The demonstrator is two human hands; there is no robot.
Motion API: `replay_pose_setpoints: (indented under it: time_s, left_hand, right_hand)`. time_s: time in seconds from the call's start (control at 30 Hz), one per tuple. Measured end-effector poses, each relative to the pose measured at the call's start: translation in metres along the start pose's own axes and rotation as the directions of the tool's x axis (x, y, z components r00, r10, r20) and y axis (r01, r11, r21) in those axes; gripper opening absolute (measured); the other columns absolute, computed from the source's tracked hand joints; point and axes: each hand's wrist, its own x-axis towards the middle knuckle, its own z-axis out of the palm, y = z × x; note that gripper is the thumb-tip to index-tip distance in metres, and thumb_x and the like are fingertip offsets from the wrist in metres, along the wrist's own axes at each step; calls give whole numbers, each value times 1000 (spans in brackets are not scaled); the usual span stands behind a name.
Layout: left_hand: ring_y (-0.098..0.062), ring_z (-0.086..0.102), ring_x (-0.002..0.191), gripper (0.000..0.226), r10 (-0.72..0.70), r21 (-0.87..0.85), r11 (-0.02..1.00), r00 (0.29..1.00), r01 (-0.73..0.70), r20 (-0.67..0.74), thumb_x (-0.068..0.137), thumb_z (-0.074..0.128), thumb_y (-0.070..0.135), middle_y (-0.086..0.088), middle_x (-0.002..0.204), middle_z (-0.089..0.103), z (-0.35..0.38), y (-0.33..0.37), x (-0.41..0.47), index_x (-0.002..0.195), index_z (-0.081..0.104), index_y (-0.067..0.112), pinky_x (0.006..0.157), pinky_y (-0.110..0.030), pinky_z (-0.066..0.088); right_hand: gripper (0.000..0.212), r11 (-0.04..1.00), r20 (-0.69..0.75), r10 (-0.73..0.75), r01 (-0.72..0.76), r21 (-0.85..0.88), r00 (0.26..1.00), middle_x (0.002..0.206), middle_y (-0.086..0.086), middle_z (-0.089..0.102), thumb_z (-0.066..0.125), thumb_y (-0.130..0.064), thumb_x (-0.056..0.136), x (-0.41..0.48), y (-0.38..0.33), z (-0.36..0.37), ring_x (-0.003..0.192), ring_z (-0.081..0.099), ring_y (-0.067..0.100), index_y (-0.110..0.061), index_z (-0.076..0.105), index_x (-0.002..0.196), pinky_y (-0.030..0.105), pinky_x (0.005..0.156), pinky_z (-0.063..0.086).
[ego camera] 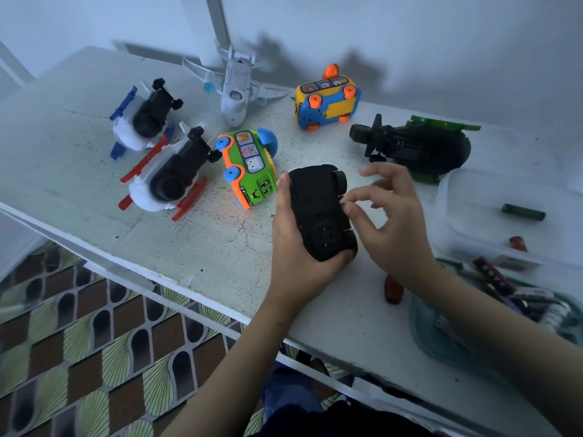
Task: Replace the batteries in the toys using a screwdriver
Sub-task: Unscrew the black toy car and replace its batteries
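Lying nearest on the desk [220, 247], partly under the right forearm: a red-handled screwdriver [393, 290], with a green tool pouch [467, 342] just to its right. Gripped a little farther in by the left hand [293, 238]: a black toy car [318, 212], belly-up, fingers curled under its near end and thumb stretched along its left flank. Touching the car's right edge with thumb and forefinger tips together: the right hand [397, 222], other fingers bent and spread above the desk. Impossible to tell whether anything small is pinched there.

Resting on its side just left of the car: a green bus toy [249, 168]. Off to the right, a clear plastic container [467, 222] holding a dark green cylinder [523, 212]. Farther left, two overturned planes side by side, one with red trim [167, 181] and one with blue trim [145, 121]. Beyond the right hand, a dark green helicopter [416, 146] on its side. At the far edge, by the wall: a yellow and blue bus [326, 102], wheels up, and a white airliner [235, 89].
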Motion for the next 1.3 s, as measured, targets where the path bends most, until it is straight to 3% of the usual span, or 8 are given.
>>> replay_pose_setpoints:
  time_s: [0.1,0.23,0.33,0.53,0.73,0.87,1.03,1.3]
  left_hand:
    - [-27,50,128,121,-3,-4,1000,1000,3,9,59,81,27,3,144,40,-1,0,0,155,5,29,99,-53,47]
    - [-23,50,130,121,-2,-51,999,999,4,39,61,81,22,10,145,40,-2,5,-1,155,4,24,101,-51,47]
    - [-4,49,128,122,6,-83,997,998,-1,66,62,79,5,36,139,36,-2,8,-1,154,0,15,102,-31,46]
    - [-13,43,136,124,12,-142,990,997,-1,73,61,78,-1,-4,155,26,-1,6,2,150,-2,27,101,-29,45]
    - [-8,44,134,125,12,-142,990,995,3,103,61,78,-1,-1,155,25,-2,6,2,153,-5,20,98,-24,45]
    - [-8,46,132,126,25,-139,990,993,-9,117,62,78,-5,-2,155,25,-2,6,2,153,-6,20,96,-22,46]
    - [-1,47,130,126,43,-152,988,990,-23,134,63,77,-10,3,153,23,-1,7,3,152,-8,17,94,-18,45]
    - [1,48,127,124,76,-166,985,988,-53,137,64,74,-15,8,149,26,0,5,1,151,-10,11,93,-15,45]
  right_hand:
    - [16,979,-51,183,-176,106,982,110,-16,44,68,-14,84,0,-5,-3,93,50,-4,-29,64,81,8,71,41]
    - [24,919,41,334,-335,210,942,114,-11,47,69,-12,86,2,-8,-6,101,48,-11,-34,64,78,10,71,45]
    - [24,924,75,327,-336,183,942,120,-9,46,69,-13,85,2,-9,-6,108,47,-4,-35,64,77,9,73,43]
    - [28,930,86,307,-318,184,948,122,-11,44,70,-10,84,1,-8,-1,112,48,2,-36,64,76,16,76,46]
    - [32,948,71,267,-275,160,961,123,-12,42,70,-12,84,2,-5,1,102,53,2,-41,61,77,26,76,50]
    - [31,947,52,271,-276,162,961,123,-10,42,69,-11,84,2,-1,3,104,46,-13,-40,62,76,24,74,48]
    - [22,962,62,234,-240,126,970,125,-7,42,71,-10,82,1,1,3,107,50,7,-31,66,78,14,69,45]
    - [7,983,109,167,-173,54,980,132,1,43,71,-13,81,1,3,5,92,52,11,-20,71,81,10,78,38]
